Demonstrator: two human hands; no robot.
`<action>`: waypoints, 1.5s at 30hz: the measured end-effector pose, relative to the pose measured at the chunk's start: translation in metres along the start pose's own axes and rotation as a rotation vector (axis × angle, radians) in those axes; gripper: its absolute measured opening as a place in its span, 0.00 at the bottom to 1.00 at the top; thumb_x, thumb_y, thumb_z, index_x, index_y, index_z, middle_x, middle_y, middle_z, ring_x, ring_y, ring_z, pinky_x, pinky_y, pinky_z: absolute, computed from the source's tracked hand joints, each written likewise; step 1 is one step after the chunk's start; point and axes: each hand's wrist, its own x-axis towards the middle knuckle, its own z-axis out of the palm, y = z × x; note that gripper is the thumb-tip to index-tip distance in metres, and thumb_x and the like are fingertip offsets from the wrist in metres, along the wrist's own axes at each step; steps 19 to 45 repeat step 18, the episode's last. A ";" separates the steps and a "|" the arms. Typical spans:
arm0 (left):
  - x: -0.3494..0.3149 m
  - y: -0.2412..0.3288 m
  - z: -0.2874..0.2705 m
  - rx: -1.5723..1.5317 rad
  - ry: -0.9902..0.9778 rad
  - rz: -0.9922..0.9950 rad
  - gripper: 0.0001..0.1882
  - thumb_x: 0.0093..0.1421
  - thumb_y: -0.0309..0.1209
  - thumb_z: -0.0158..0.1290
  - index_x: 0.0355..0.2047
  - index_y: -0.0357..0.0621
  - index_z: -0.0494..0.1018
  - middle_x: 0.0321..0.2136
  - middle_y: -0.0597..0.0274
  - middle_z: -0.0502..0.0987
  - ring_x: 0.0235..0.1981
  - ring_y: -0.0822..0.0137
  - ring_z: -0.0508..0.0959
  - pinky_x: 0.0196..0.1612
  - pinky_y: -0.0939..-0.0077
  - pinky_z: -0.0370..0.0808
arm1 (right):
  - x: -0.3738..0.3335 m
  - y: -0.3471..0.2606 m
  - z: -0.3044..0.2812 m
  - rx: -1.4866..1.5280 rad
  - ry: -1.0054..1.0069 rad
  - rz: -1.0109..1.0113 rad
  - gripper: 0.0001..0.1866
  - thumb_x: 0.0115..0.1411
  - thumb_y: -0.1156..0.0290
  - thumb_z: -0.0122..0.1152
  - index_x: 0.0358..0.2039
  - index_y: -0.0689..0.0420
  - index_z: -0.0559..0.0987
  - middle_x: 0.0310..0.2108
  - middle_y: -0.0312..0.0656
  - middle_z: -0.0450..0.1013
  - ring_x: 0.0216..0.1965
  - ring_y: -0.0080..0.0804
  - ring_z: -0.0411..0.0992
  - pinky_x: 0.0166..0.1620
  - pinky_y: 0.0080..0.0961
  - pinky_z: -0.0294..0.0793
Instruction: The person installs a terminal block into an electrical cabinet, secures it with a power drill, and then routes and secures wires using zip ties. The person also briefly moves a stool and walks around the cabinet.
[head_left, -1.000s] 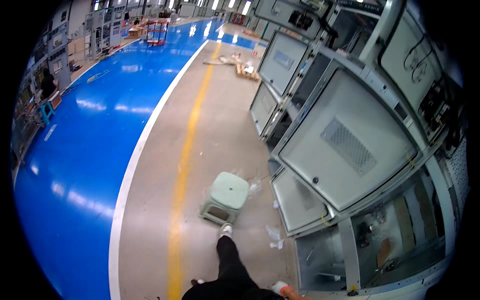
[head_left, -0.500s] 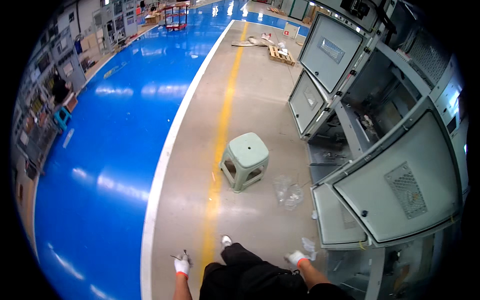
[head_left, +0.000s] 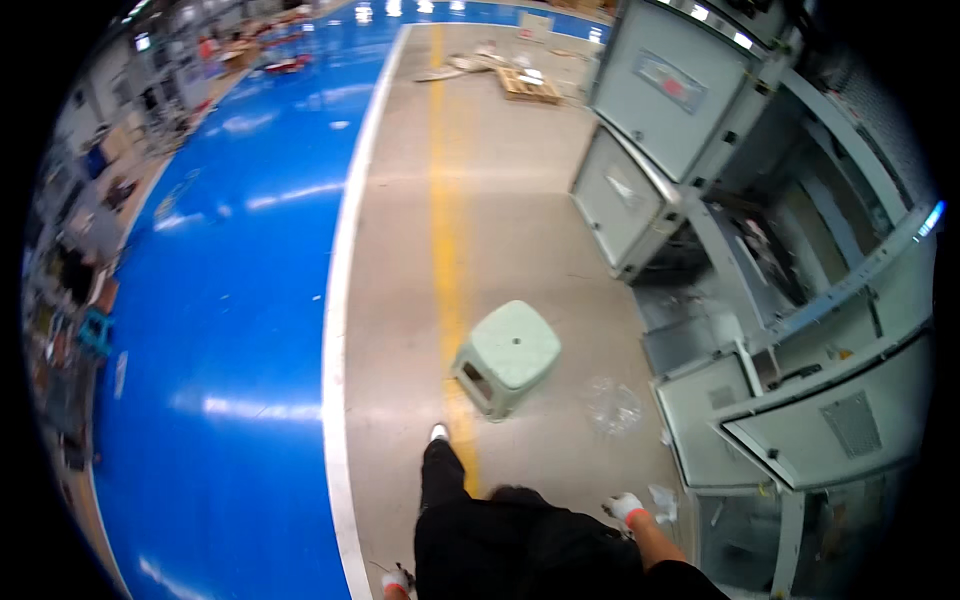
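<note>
My left hand (head_left: pixel 397 580), in a white glove with an orange cuff, is low by the bottom edge and partly cut off. It is closed on a thin dark wire-like piece (head_left: pixel 381 568), too small to name exactly. My right hand (head_left: pixel 622 506), gloved the same way, hangs at my right side with its fingers loosely apart, and I see nothing in it. A pale green plastic stool (head_left: pixel 514 346) stands upright on the floor ahead of me, touched by neither hand.
Grey metal cabinets (head_left: pixel 672 85) line the right, with a lower door (head_left: pixel 830 425) swung open. Clear plastic film (head_left: pixel 613 405) lies beside the stool. Farther off is a wooden pallet (head_left: pixel 527 86). A blue floor lane (head_left: pixel 235 330) runs along the left.
I have stepped forward, so the stool and the open cabinet door are closer. My left hand has dropped toward the lower edge. The view has shifted and blurred somewhat.
</note>
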 end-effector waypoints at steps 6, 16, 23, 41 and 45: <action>0.008 0.253 0.150 0.194 -0.173 0.509 0.11 0.66 0.39 0.48 0.32 0.49 0.74 0.21 0.64 0.76 0.18 0.66 0.75 0.22 0.71 0.71 | -0.066 -0.142 -0.013 -0.020 -0.065 0.029 0.26 0.61 0.49 0.55 0.46 0.56 0.85 0.42 0.46 0.83 0.45 0.42 0.80 0.53 0.36 0.76; -0.035 0.407 0.352 0.229 -0.533 0.505 0.11 0.65 0.41 0.56 0.32 0.50 0.72 0.18 0.68 0.71 0.13 0.71 0.67 0.16 0.75 0.63 | -0.010 -0.216 -0.033 0.020 0.053 0.095 0.30 0.59 0.43 0.52 0.49 0.52 0.84 0.50 0.52 0.79 0.54 0.52 0.76 0.58 0.43 0.73; -0.028 0.417 0.375 0.313 -0.490 0.471 0.12 0.63 0.42 0.58 0.32 0.51 0.72 0.17 0.68 0.70 0.12 0.70 0.67 0.15 0.74 0.62 | 0.013 -0.229 -0.036 0.027 0.049 0.091 0.30 0.59 0.43 0.52 0.51 0.52 0.84 0.51 0.52 0.79 0.55 0.52 0.75 0.60 0.42 0.72; -0.028 0.417 0.375 0.313 -0.490 0.471 0.12 0.63 0.42 0.58 0.32 0.51 0.72 0.17 0.68 0.70 0.12 0.70 0.67 0.15 0.74 0.62 | 0.013 -0.229 -0.036 0.027 0.049 0.091 0.30 0.59 0.43 0.52 0.51 0.52 0.84 0.51 0.52 0.79 0.55 0.52 0.75 0.60 0.42 0.72; -0.028 0.417 0.375 0.313 -0.490 0.471 0.12 0.63 0.42 0.58 0.32 0.51 0.72 0.17 0.68 0.70 0.12 0.70 0.67 0.15 0.74 0.62 | 0.013 -0.229 -0.036 0.027 0.049 0.091 0.30 0.59 0.43 0.52 0.51 0.52 0.84 0.51 0.52 0.79 0.55 0.52 0.75 0.60 0.42 0.72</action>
